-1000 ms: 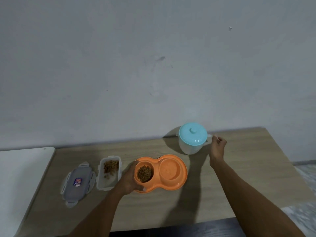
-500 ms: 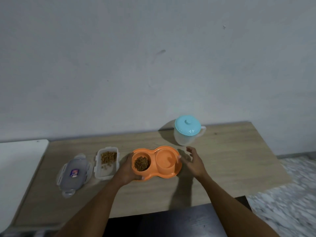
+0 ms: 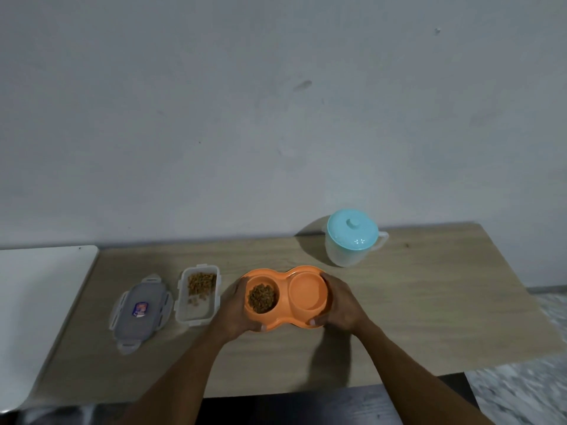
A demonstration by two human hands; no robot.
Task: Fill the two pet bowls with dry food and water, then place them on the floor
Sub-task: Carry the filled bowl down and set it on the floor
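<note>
- Two surfaces filled the lower view: the wooden table (image 3: 399,302), which carried everything for the task, and a white surface (image 3: 36,302) butting against its left end; a strip of pale floor (image 3: 527,391) showed past the table's right corner
- Standing well back and to the right, near the wall, was the water jug (image 3: 352,240), upright, its blue lid on and its handle pointing right, apart from both hands
- Nearer the front edge, the orange double bowl (image 3: 288,299) lay with its long axis running left to right across the person's front, so each end faced one hand
- Left hand (image 3: 236,308) was wrapped around the left end, fingers curled over the far rim and thumb pressed on the near edge
- Right hand (image 3: 340,305) mirrored it on the right end, likewise closed on the rim; neither hand was nearer, as the grip was even
- Left of the bowl sat the open food container (image 3: 198,294), some kibble left in it, just beside the left hand; I could not tell whether they touched
- Further left lay its clear lid (image 3: 139,311), flat
- Smallest of all, the kibble (image 3: 261,298) sat heaped in the left well, while the right well looked smooth and glossy; whether it held water I could not tell
- By my judgement the lowering to the floor called for keeping that long axis level
</note>
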